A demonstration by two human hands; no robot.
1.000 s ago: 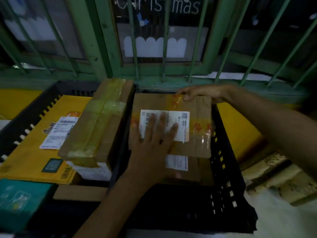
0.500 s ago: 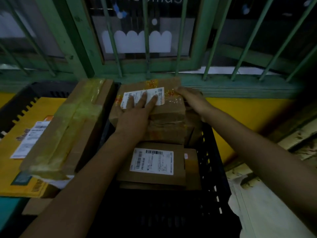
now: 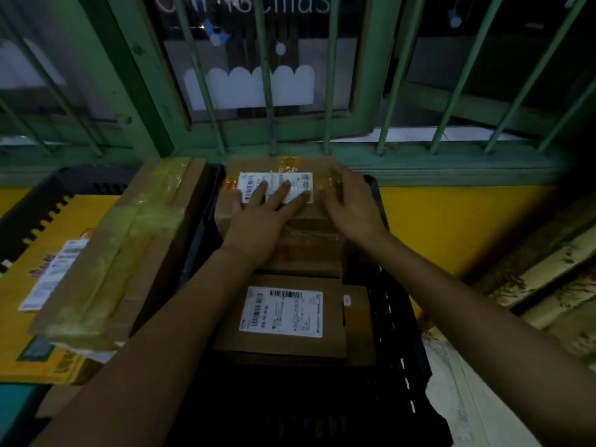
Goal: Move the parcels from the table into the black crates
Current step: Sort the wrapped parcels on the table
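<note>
A brown cardboard parcel (image 3: pixel 303 246) with a white label sits at the far end of the black crate (image 3: pixel 396 324), propped against the back. My left hand (image 3: pixel 261 217) lies flat on its label with straight fingers. My right hand (image 3: pixel 351 204) rests flat on the parcel's right part, fingers spread. A second brown parcel (image 3: pixel 225 333) with a white barcode label lies flat lower in the same crate, nearer to me.
A long taped cardboard box (image 3: pixel 129 250) rests across the divide to the left crate (image 3: pixel 19 227), over a yellow parcel (image 3: pixel 38 275). A green barred window frame (image 3: pixel 354 146) stands right behind the crates. A yellow wall (image 3: pixel 451 227) lies right.
The labelled parcel went from lying flat over the lower one to the far end of the crate, uncovering the lower parcel. My right hand shifted from its far corner onto its top.
</note>
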